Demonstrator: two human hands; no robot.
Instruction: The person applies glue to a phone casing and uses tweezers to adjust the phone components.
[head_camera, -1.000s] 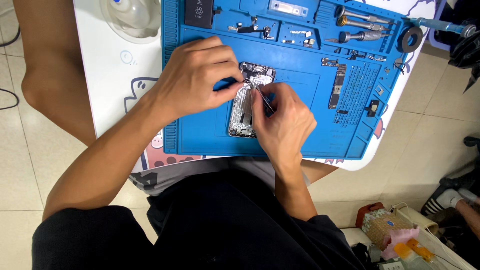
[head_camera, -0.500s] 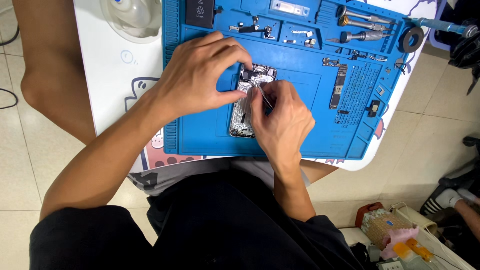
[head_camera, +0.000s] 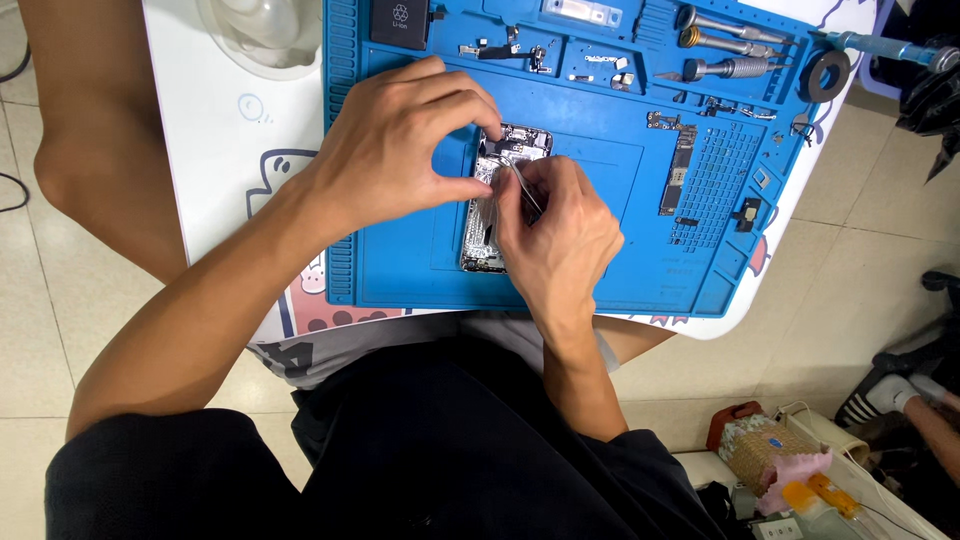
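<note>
Both of the person's bare hands meet over an opened smartphone chassis with bare silver metal insides (head_camera: 492, 200), seen from above by the head camera. Their right hand (head_camera: 560, 235) is closed in a pinch around thin metal tweezers (head_camera: 524, 186), the tips angled down into the upper half of the chassis. Their left hand (head_camera: 400, 145) arches over the phone's top end; thumb and forefinger curve toward each other like a clamp, the forefinger tip touching the upper edge of the chassis and the thumb tip against its left side. Whether those fingers squeeze the phone or only steady it cannot be told.

The chassis lies upright in the middle of a blue silicone repair mat with ridged borders and small moulded compartments (head_camera: 400, 270). Right of the hands, well apart from them, a narrow dark circuit board (head_camera: 675, 180) lies on the mat beside a grid of tiny square pockets. Along the mat's top row sit a black rectangular battery (head_camera: 398, 20), a few small loose metal parts (head_camera: 505, 50), and three metal screwdriver handles (head_camera: 725, 40) lying side by side at the right, with a black ring-shaped roll of tape (head_camera: 828, 75) just beyond them.

The mat rests on a small white table with cartoon drawings (head_camera: 225, 150). A clear plastic dome-shaped container (head_camera: 260, 35) stands on the table near the mat's top left corner. The person's lap in dark clothing fills the lower part of the view, above a pale tiled floor (head_camera: 40, 330).
</note>
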